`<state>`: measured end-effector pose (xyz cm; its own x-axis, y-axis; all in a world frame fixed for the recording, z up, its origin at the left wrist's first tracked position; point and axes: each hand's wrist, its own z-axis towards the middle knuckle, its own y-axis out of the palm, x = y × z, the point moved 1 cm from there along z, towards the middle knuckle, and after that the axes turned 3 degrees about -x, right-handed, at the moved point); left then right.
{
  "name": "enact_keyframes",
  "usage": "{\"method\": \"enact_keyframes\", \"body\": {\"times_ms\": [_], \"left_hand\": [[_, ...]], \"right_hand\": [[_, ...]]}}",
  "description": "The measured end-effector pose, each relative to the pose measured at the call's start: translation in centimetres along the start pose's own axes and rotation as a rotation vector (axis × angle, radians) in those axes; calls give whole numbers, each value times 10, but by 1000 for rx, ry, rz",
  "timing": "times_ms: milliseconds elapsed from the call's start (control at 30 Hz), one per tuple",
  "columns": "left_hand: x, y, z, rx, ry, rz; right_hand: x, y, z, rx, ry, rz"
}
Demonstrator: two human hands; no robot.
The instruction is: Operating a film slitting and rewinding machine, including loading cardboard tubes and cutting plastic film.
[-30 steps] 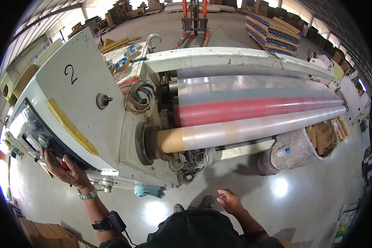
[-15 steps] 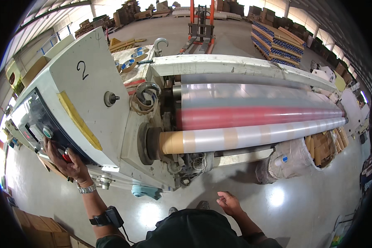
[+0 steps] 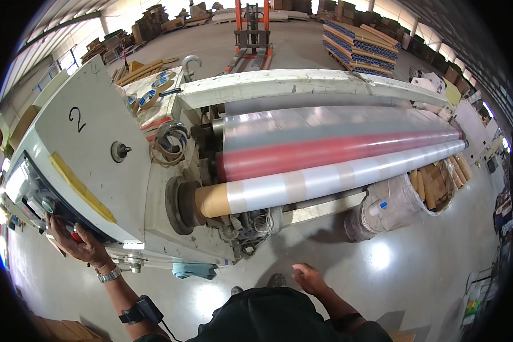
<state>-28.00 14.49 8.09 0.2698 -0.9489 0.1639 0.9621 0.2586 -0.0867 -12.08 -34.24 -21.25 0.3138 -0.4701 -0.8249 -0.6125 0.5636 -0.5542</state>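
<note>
My left hand rests at the dark control panel of a white machine. Its fingers are stretched out, the fingertips at a pale green button. A red button shows between thumb and fingers. Lower right of the machine, my right hand hangs over the floor with loosely bent fingers, touching nothing. Across the machine runs a long tube wrapped in shiny whitish film, its bare tan end seated on a dark round holder. Behind it lies a red roller under a sheet of clear film.
Tape rolls lie on the machine's top beside a metal hook. A teal cloth hangs at its lower edge. A plastic-wrapped bin holds cardboard tubes. Farther back stand an orange lifter and stacked tubes.
The whole view has shifted, so the machine sits farther left and slightly turned. My left hand stays at the buttons. My right hand remains free, its fingers slightly more bent.
</note>
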Motion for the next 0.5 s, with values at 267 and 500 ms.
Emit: {"method": "enact_keyframes", "body": {"times_ms": [267, 500], "left_hand": [[-4, 1, -5, -4, -1, 8], [-1, -5, 2, -2, 7, 16]], "right_hand": [[116, 35, -53, -13, 224, -90], [184, 61, -86, -184, 558, 135]]}}
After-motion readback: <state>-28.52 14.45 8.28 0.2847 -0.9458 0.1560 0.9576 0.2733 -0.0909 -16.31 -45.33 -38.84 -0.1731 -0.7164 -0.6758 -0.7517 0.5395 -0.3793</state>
